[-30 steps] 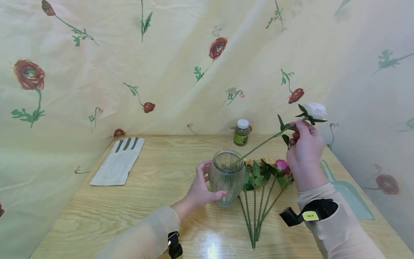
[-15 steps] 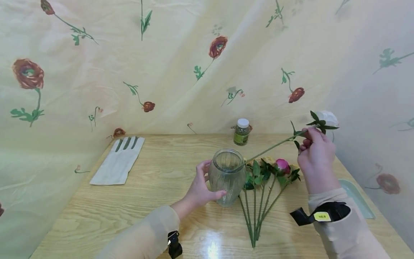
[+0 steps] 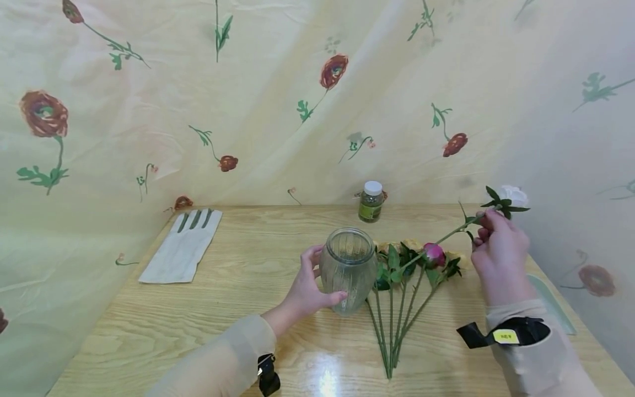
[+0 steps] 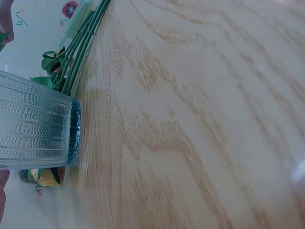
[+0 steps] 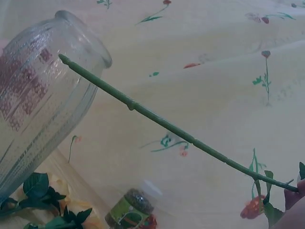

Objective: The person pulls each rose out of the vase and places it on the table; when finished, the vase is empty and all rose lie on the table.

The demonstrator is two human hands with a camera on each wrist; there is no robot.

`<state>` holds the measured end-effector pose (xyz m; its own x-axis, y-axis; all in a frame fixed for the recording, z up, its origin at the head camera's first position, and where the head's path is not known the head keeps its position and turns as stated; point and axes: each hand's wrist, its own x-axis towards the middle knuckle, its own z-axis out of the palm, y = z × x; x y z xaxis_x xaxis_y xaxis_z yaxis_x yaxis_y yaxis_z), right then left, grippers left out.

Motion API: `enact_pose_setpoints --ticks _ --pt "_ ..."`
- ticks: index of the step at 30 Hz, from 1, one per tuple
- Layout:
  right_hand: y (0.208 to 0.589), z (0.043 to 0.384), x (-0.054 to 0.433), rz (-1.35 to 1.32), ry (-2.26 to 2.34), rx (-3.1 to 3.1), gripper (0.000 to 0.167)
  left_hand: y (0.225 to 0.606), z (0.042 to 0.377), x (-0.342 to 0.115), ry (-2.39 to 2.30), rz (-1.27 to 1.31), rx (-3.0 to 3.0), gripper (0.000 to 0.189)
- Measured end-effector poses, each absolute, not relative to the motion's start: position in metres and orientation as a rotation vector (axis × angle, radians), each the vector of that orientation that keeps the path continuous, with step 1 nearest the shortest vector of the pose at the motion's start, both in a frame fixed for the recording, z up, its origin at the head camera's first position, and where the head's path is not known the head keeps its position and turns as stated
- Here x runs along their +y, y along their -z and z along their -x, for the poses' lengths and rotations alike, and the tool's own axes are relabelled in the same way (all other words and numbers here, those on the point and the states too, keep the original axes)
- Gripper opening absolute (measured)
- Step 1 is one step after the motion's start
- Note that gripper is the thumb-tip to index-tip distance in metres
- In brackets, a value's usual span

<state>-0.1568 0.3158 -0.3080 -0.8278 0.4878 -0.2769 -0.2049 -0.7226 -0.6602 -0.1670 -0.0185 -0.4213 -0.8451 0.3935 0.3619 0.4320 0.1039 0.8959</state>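
Note:
My left hand (image 3: pixel 310 292) grips a ribbed clear glass vase (image 3: pixel 349 284) from its left side, thumb across the front. The vase stands upright on the table with its mouth up. To the right, my right hand (image 3: pixel 502 248) pinches a white rose (image 3: pixel 514 196) by the stem just under the bloom. Its green stem (image 5: pixel 162 121) slants down to the left, and in the right wrist view the bare tip lies outside the vase, in front of the glass. Beside the vase lie several more flowers (image 3: pixel 392 325), one with a pink bloom (image 3: pixel 434 255).
A small jar (image 3: pixel 371 203) with a white lid stands at the back. White gloves (image 3: pixel 183 251) lie at the far left. A pale green dustpan (image 3: pixel 550 303) is partly hidden behind the right forearm. Flower-printed cloth (image 3: pixel 268 99) hangs behind the wooden table (image 3: pixel 238 259).
My right hand has moved right and down with the white rose, and its stem has come out of the vase mouth. The left hand and vase have stayed put.

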Motion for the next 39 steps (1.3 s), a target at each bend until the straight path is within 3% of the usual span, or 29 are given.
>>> enact_pose_setpoints --ticks 8,13,25,39 --pt "0.335 0.150 0.323 0.663 -2.541 -0.965 0.011 0.421 0.166 -0.018 1.887 0.859 -2.314 0.092" --pt "0.354 0.147 0.325 0.719 -2.495 -1.060 0.002 0.422 0.167 -0.019 1.897 0.855 -2.312 0.091" --pt "0.397 0.137 0.329 0.908 -2.362 -1.257 0.007 0.422 0.168 -0.019 1.895 0.897 -2.288 0.092" --pt "0.426 0.127 0.321 0.942 -2.404 -1.261 0.018 0.419 0.166 -0.020 1.917 0.869 -2.325 0.092"
